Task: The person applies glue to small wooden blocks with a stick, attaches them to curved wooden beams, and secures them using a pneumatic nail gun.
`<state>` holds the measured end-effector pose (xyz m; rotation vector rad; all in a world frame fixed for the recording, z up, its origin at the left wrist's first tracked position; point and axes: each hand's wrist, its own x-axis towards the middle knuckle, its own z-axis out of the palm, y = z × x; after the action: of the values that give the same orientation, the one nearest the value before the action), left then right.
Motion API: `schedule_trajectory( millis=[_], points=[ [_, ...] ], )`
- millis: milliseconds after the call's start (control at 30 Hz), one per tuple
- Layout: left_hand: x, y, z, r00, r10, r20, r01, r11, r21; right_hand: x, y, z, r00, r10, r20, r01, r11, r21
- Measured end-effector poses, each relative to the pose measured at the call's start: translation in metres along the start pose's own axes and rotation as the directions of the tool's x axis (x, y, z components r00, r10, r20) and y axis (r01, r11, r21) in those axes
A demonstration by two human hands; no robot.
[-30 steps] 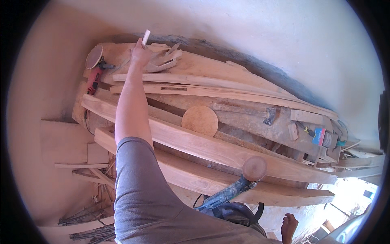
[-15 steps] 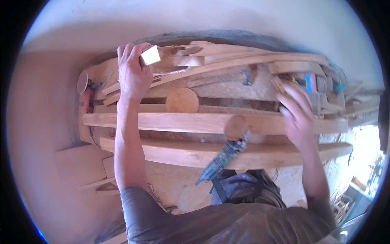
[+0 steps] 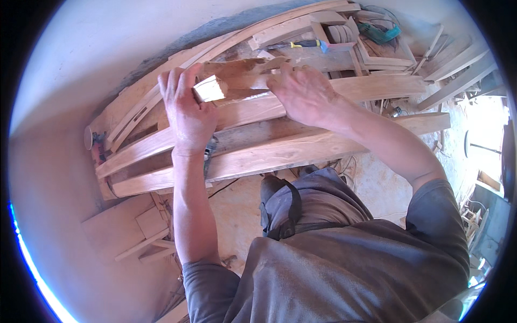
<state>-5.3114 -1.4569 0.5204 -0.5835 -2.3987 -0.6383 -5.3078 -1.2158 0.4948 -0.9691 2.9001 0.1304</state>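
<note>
A squared, shaped piece of wood (image 3: pixel 211 89) is held above the workbench, its pale cut end facing me. My left hand (image 3: pixel 187 105) is closed round that end. My right hand (image 3: pixel 307 94) is closed at the other end, fingers curled against the wood; whether they hold anything else is hidden. Beneath both hands run a long wooden beam (image 3: pixel 247 112) and a second beam (image 3: pixel 301 153) nearer me. Partly behind my left wrist is a dark power tool (image 3: pixel 210 148), mostly hidden.
A red power tool (image 3: pixel 98 148) lies at the bench's left end. Towards the back right are a yellow-and-dark handled tool (image 3: pixel 305 43), a stack of round discs (image 3: pixel 342 34) and a teal power tool (image 3: pixel 379 33). Timber strips (image 3: pixel 455 64) lean at the right. A cable (image 3: pixel 223 187) hangs below the beams.
My right hand has moved left from the bench's right side onto the piece of wood. My left hand still grips it. The view has turned, so the bench looks tilted.
</note>
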Motion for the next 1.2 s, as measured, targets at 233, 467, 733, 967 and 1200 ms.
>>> schedule_trajectory(
  millis=[233, 467, 733, 967, 1200],
  points=[
    [-0.024, 0.036, 0.077, 0.997, -0.071, 0.023, 0.071, 0.997, -0.006, -0.063, 0.035, -0.014, 0.965, -0.091, 0.247, 0.107, 0.993, -0.052],
    [-0.035, 0.079, 0.108, 0.994, -0.081, 0.070, 0.085, 0.994, -0.061, -0.083, 0.053, 0.012, 0.963, -0.192, 0.187, 0.226, 0.957, -0.180],
    [-0.031, 0.091, 0.119, 0.985, -0.109, 0.132, 0.151, 0.915, -0.374, -0.079, 0.058, 0.063, 0.968, -0.205, 0.145, 0.209, 0.978, -0.017],
    [-0.034, 0.091, 0.118, 0.980, -0.130, 0.153, 0.180, 0.905, -0.385, -0.081, 0.066, 0.036, 0.932, -0.096, 0.351, 0.057, 0.991, 0.120],
    [-0.038, 0.093, 0.114, 0.984, -0.083, 0.161, 0.142, 0.903, -0.406, -0.099, 0.078, 0.049, 0.854, 0.198, 0.482, -0.406, 0.832, 0.379]
  ],
)
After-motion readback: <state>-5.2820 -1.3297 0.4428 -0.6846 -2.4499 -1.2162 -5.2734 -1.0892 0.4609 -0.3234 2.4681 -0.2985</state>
